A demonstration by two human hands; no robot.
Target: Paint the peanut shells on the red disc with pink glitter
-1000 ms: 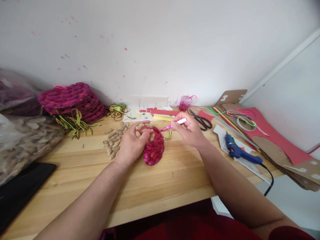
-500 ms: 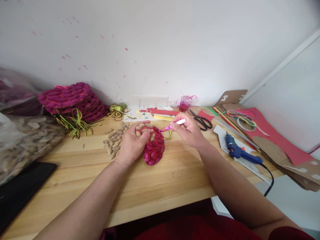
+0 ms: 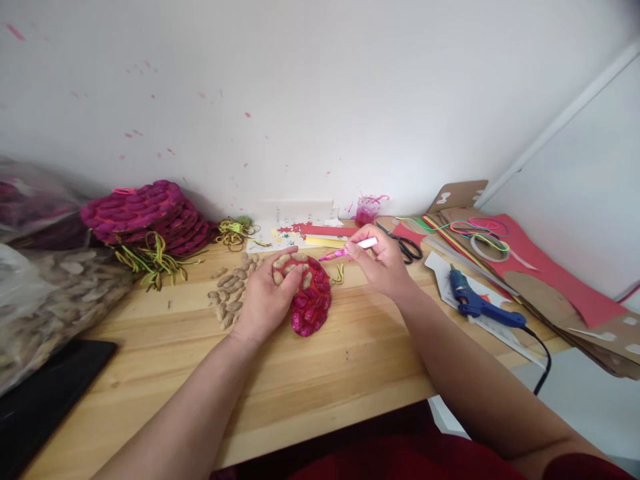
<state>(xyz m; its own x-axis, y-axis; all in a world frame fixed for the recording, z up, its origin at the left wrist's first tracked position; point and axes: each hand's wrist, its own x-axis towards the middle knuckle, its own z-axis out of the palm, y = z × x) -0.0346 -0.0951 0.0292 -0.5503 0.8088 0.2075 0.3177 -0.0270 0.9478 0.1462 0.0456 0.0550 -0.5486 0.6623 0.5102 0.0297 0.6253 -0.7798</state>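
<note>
An oval red piece covered with peanuts lies on the wooden table; most of its peanuts are painted magenta, and those at its upper left are still plain tan. My left hand grips that piece by its left side, thumb on top and fingers round the far edge. Between the fingertips of my right hand is a paintbrush with a white handle end, its lower part smeared pink. The brush tip is close to the upper right rim of the piece; whether it touches, I cannot tell. Loose peanuts lie left of my left hand.
Stacked magenta peanut pieces with yellow-green strings stand at the back left, beside a bag of peanuts. A cup of pink paint is by the wall. Scissors, a blue glue gun and cardboard lie right.
The brush tip has lifted slightly from the painted peanuts toward the piece's upper right rim. My left hand keeps its grip, and the whole view has shifted a little.
</note>
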